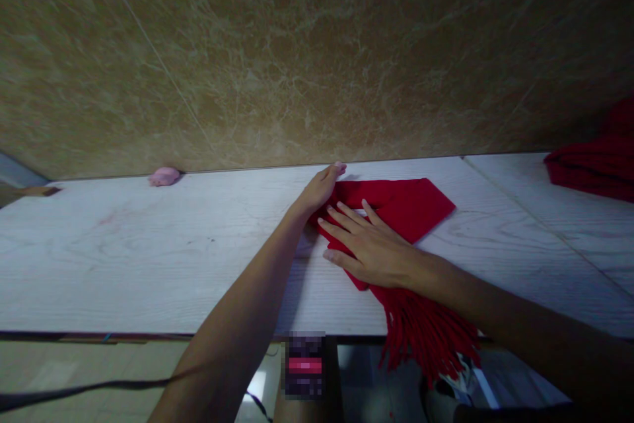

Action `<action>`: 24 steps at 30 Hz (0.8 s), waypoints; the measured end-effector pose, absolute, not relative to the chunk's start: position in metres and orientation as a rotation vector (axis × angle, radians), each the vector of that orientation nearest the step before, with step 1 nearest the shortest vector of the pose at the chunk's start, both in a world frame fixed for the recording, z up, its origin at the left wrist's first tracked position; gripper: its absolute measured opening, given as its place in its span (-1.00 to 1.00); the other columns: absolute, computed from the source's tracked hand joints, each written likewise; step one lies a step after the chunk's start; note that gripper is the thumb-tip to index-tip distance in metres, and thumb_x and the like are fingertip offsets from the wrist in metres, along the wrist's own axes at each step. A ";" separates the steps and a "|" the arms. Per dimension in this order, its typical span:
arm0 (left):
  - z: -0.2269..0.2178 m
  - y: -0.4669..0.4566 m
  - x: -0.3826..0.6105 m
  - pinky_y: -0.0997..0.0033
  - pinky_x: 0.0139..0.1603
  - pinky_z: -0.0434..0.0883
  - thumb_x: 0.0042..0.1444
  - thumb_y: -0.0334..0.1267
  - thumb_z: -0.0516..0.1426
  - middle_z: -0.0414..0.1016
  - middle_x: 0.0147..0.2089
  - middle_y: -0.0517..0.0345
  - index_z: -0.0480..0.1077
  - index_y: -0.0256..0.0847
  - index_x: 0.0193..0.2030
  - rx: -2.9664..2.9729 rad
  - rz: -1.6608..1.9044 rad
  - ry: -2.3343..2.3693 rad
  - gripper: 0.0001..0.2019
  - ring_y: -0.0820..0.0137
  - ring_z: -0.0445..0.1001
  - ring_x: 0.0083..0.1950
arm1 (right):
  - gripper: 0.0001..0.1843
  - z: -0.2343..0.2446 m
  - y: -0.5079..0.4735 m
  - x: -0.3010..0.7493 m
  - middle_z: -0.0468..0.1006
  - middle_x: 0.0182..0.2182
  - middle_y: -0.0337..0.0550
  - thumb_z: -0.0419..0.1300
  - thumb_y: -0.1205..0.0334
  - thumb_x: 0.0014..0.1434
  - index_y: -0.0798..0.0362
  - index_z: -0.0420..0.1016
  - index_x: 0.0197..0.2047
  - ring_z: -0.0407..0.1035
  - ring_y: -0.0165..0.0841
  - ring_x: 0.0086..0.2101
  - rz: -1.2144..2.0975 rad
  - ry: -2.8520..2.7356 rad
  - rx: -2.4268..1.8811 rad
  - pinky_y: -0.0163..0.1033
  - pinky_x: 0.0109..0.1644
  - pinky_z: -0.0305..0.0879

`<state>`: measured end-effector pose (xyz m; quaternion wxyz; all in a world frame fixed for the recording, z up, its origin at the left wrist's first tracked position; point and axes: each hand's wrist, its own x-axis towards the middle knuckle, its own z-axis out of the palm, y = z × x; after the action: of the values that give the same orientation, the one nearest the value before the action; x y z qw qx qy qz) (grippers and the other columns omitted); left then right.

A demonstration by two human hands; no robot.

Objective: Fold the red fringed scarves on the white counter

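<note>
Red cloth with a fringed end, a scarf [396, 208], lies folded on a pale wood-grain table [148, 251] that stands against a mottled brown stone wall [297, 53], as a person works it with two bare hands. The right hand [369, 245] rests flat on the scarf's near fold, fingers spread and pressing down, covering much of the fold beneath it. The left hand [321, 189] reaches to the scarf's far edge, close to the wall, with its fingers held together on or just behind the fabric; whether it pinches the cloth or only steadies it cannot be told, since the hand hides the contact. The folded part ends in a point toward the right. The fringe [426, 337] spills over the table's near edge and hangs below it, its lower strands lost in shadow.

At the far right a second heap of red fabric [594, 162] sits on the table, cut off by the picture's edge, so its shape is unclear. A small pink lump [164, 176] lies where table meets wall at left, too small to identify. Below the table edge a blurred patch and dim objects on the floor cannot be made out.
</note>
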<state>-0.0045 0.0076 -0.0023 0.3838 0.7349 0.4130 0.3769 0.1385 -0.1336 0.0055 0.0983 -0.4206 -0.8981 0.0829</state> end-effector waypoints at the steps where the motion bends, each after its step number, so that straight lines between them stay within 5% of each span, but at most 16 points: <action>1: -0.002 0.007 -0.005 0.24 0.45 0.16 0.43 0.06 -0.17 0.45 0.33 -0.19 0.43 -0.37 0.27 1.868 0.961 1.053 -0.38 0.22 0.40 0.38 | -0.22 0.006 -0.133 0.139 0.01 0.48 0.05 -0.22 -0.27 0.47 0.04 0.07 0.53 -0.23 -0.04 0.47 0.242 -2.661 -1.237 0.39 0.48 -0.40; 24: -0.002 0.009 -0.004 0.23 0.46 0.17 0.41 0.11 -0.17 0.45 0.34 -0.18 0.43 -0.34 0.26 1.877 0.955 1.051 -0.36 0.22 0.40 0.38 | -0.27 0.016 -0.133 0.145 -0.11 0.50 0.03 -0.22 -0.21 0.49 0.02 0.04 0.54 -0.30 -0.04 0.48 0.331 -2.715 -1.167 0.37 0.49 -0.38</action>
<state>-0.0044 0.0085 -0.0024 0.3838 0.7365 0.4123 0.3745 0.1449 -0.1326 0.0156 0.0838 -0.3912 -0.9098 0.1109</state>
